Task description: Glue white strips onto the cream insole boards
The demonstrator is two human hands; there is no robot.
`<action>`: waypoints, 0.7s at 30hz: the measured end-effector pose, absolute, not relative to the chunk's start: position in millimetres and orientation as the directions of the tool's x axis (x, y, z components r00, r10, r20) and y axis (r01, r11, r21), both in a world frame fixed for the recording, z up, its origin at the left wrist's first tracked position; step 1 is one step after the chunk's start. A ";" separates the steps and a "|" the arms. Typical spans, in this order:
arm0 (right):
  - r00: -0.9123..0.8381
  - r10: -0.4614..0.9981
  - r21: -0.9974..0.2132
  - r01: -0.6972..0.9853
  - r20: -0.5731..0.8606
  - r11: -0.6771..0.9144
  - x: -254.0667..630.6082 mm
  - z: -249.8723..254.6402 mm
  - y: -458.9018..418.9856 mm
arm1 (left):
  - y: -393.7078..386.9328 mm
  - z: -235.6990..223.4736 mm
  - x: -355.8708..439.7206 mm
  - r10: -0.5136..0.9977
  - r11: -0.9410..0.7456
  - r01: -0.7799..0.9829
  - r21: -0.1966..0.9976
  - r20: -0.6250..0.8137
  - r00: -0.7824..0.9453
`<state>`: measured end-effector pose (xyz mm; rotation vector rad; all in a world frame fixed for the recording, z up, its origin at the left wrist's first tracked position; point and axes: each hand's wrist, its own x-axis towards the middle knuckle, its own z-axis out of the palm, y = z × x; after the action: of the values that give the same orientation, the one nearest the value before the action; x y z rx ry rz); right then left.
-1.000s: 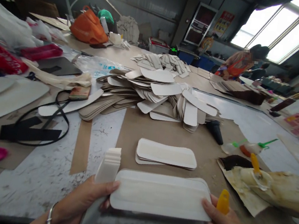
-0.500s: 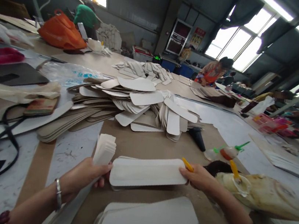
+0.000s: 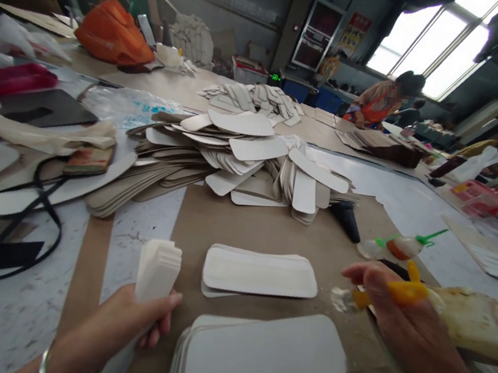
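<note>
My left hand (image 3: pixel 145 314) is closed around a fanned stack of white strips (image 3: pixel 158 269), left of the middle of the table. On the right, my right hand (image 3: pixel 398 312) grips a yellow scraper (image 3: pixel 360 298), its low end by a whitish smear of glue (image 3: pixel 342 299). Between my hands lies a small stack of rounded white boards (image 3: pixel 260 272), touched by neither hand. Nearer to me is a stack of larger white boards (image 3: pixel 266 356). A yellowed glue bag (image 3: pixel 475 320) lies just beyond my right hand, which partly hides it.
A big heap of boards (image 3: pixel 249 149) covers the table's middle. Behind it is another pile (image 3: pixel 252 97). A black cone (image 3: pixel 346 220) and green-tipped bottles (image 3: pixel 402 246) lie at right; a black cord (image 3: pixel 50 202) loops at left. Co-workers (image 3: pixel 381 100) stand farther back.
My right hand has let go of the top small board and moved right with the scraper, down beside the glue bag. My left hand, still holding the strips, has drawn away from the board.
</note>
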<state>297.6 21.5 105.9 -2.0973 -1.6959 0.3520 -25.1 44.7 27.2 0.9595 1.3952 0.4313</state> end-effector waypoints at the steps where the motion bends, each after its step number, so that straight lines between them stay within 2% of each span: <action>1: 0.251 0.963 -0.540 0.826 0.094 -0.162 286.2 111.0 11.0 | 33.6 24.0 -23.8 0.751 0.594 0.252 0.764 -0.639 0.168; 4: 0.309 0.950 -0.770 0.597 -0.039 -0.226 247.0 110.2 -14.8 | 7.2 11.6 -17.2 0.736 0.638 0.190 0.746 -0.664 0.134; 6: 0.244 0.957 -0.891 0.382 -0.158 -0.245 223.7 98.2 -26.2 | -2.9 3.4 -14.6 0.735 0.644 0.179 0.744 -0.667 0.124; 8: 0.178 0.959 -0.945 0.204 -0.221 -0.256 206.9 82.2 -33.7 | -8.2 -3.4 -14.9 0.739 0.636 0.182 0.750 -0.660 0.135; 11: 0.135 0.944 -0.949 0.057 -0.300 -0.310 192.7 61.2 -39.2 | -11.0 -8.8 -17.0 0.752 0.576 0.282 0.767 -0.633 0.186; 13: 0.136 0.930 -0.936 0.038 -0.342 -0.350 187.1 52.5 -40.2 | -11.0 -8.0 -16.4 0.771 0.519 0.348 0.781 -0.603 0.205; 16: 0.167 0.916 -0.922 0.071 -0.366 -0.381 180.3 46.0 -40.8 | -9.4 -2.2 -11.5 0.784 0.506 0.341 0.792 -0.588 0.201; 21: 0.207 0.928 -0.921 0.180 -0.309 -0.346 176.2 39.1 -46.8 | -5.8 3.7 -4.2 0.774 0.541 0.311 0.781 -0.607 0.178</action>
<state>176.2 -46.8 39.1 -1.6974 -1.0499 1.2035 -4.2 -5.8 3.7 1.0134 1.4074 0.4230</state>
